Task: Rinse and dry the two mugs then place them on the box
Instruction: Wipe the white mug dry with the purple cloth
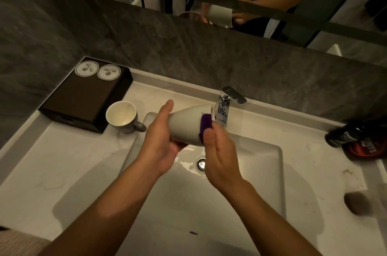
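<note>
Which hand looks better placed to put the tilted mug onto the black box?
Probably the left. The left hand grips the tilted mug and is nearer the black box; the right hand is busy pinching the purple cloth.

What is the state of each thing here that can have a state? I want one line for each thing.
held mug: on its side over the sink, purple cloth at its rim.
second mug: upright on the counter, beside the box, empty.
box: closed, no mug on it.
tap: no stream visible.
sink: wet near the drain.
left hand: grips the held mug.
right hand: holds the purple cloth.
</note>
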Tool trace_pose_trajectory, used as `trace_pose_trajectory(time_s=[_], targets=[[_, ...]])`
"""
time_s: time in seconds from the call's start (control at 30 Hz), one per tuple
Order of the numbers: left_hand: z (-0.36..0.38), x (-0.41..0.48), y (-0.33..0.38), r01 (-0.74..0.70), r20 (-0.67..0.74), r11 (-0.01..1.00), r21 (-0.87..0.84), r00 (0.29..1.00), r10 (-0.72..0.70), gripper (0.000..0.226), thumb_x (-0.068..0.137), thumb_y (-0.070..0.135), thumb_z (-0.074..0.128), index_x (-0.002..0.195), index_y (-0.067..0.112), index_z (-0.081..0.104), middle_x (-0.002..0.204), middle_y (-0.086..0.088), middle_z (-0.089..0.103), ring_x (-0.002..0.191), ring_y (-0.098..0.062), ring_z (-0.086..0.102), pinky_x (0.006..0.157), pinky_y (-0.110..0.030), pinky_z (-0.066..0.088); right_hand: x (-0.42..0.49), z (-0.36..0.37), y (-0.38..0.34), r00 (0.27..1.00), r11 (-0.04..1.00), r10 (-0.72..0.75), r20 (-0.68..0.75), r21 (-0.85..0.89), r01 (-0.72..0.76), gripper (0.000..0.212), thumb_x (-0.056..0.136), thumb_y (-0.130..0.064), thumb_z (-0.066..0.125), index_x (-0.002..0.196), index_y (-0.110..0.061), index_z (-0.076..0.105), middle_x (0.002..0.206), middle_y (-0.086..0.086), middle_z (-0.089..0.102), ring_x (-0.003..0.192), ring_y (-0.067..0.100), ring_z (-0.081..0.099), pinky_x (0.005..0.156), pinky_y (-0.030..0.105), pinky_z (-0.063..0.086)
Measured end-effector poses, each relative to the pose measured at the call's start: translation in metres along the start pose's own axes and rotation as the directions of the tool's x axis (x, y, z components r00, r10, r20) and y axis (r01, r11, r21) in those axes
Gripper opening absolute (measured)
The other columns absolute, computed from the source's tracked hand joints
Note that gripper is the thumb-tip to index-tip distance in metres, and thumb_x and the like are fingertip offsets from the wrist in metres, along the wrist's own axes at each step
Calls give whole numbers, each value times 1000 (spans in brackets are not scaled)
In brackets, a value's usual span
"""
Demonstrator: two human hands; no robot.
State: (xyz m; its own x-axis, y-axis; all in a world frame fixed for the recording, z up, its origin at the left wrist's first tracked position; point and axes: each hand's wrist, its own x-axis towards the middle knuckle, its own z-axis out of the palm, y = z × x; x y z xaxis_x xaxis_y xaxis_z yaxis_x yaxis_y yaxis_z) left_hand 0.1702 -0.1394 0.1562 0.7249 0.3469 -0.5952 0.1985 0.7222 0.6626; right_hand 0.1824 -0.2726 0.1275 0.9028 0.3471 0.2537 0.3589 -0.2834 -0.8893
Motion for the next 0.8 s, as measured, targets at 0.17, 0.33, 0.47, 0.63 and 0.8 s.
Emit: trace_pose_trajectory(time_s=[0.17, 0.33, 0.47, 0.63, 0.8], targets=[[5, -3, -3, -136, -124, 986, 92, 981, 147, 17, 102, 38, 62, 103, 21, 63, 113, -17, 70, 105, -35, 72, 90, -54, 62, -5, 6, 7, 1000, 1000, -18, 19, 14, 18, 29, 107, -46, 29, 108, -39, 56, 94, -16, 59, 94, 8, 57, 79, 31, 50], [-14, -2, -20, -633, 156, 612, 473, 744, 649, 18, 100, 43, 60, 115, 52, 56, 117, 19, 61, 104, -11, 67, 74, -22, 59, 15, -4, -19, 810, 615, 577, 107, 595, -517, 28, 106, -43, 42, 105, -27, 65, 108, 6, 68, 94, 29, 64, 71, 45, 50], [-5, 3, -7, -441, 26, 846, 298, 890, 455, 18, 97, 52, 55, 112, 45, 62, 115, 7, 68, 104, -22, 69, 78, -30, 61, 12, -2, -19, 876, 778, 482, 24, 448, -441, 39, 103, -50, 41, 106, -20, 64, 100, 11, 66, 86, 23, 62, 66, 40, 50], [2, 5, -1, 2, -139, 1000, -4, 990, -2, 21, 104, 38, 58, 109, 19, 65, 112, -17, 72, 103, -36, 71, 89, -53, 60, -4, 8, 8, 999, 999, -3, 36, -51, 5, 26, 107, -42, 30, 105, -41, 56, 93, -11, 61, 88, 16, 56, 72, 30, 48], [-4, 6, -16, -362, -166, 877, 316, 889, 426, 31, 105, 28, 48, 83, 30, 70, 92, 3, 69, 88, -14, 66, 77, -41, 55, 1, 5, -14, 949, 894, 313, 31, 329, -305, 36, 106, -44, 38, 90, -27, 66, 95, 4, 63, 84, 10, 55, 71, 23, 49]])
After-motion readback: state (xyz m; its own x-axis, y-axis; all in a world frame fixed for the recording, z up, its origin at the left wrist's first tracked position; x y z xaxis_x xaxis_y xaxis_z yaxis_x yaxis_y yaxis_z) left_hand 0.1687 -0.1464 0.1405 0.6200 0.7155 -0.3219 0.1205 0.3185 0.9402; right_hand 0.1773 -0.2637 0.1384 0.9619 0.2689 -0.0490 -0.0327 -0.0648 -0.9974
